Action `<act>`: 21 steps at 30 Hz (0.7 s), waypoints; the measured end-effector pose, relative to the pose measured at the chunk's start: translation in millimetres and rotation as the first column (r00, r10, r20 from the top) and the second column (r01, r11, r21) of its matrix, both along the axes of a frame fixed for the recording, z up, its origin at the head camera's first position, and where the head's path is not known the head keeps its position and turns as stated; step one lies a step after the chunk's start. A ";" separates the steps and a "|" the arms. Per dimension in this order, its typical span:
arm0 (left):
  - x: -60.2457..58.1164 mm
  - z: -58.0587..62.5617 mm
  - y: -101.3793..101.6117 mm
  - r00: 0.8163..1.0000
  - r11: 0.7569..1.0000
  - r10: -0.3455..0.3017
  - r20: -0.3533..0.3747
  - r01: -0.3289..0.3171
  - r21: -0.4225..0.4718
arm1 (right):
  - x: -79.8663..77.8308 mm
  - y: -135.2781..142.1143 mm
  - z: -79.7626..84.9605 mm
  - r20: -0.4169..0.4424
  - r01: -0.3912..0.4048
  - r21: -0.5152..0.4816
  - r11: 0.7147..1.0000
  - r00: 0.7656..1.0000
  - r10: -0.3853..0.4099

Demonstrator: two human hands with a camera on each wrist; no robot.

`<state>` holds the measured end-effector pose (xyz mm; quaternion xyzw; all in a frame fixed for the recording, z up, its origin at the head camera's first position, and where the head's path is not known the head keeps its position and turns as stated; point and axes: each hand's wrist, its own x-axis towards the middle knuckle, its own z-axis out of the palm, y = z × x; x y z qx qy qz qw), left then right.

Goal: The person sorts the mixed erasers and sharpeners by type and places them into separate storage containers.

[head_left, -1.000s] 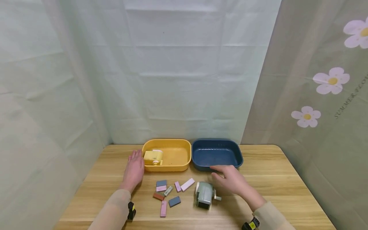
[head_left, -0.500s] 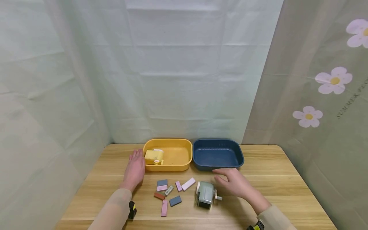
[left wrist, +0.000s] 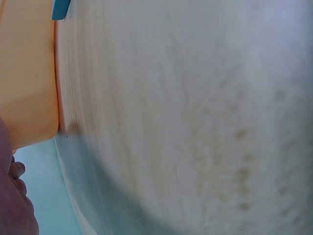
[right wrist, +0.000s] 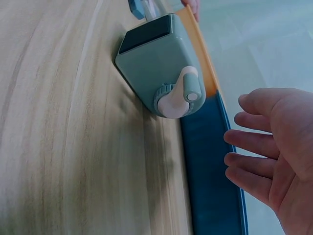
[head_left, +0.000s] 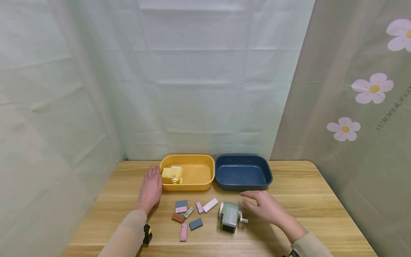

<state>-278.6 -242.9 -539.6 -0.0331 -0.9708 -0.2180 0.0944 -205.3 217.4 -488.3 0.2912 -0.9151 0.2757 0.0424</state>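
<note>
My left hand [head_left: 151, 187] lies with straight fingers against the left side of the yellow bin [head_left: 196, 187]. Inside that bin, at its left end, sits a yellow pencil sharpener [head_left: 171, 174] with a crank. My right hand [head_left: 264, 207] hovers in front of the blue bin [head_left: 243, 187], fingers relaxed and apart, holding nothing. Just left of it a green crank pencil sharpener [head_left: 229, 216] stands on the table, its crank handle [right wrist: 190, 87] pointing toward that hand in the right wrist view. In the left wrist view only part of the left hand [left wrist: 17, 196] shows beside the bin.
Several small blocks lie on the wooden table [head_left: 298, 207] between the hands, among them a pink block [head_left: 183, 232], a blue-grey block [head_left: 196, 224], a red-brown block [head_left: 178, 218] and a pale pink block [head_left: 210, 205]. A cloth curtain [head_left: 199, 89] hangs behind the table.
My right hand has drawn back a little, down and to the right, away from the blue bin's front rim. The left hand keeps its place at the yellow bin.
</note>
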 end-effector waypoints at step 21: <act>1.0 2.6 0.9 1.000 1.000 0.005 -0.010 -0.006 -0.012 | 7.9 1.8 -7.0 -0.004 0.005 0.006 1.000 1.000 -0.005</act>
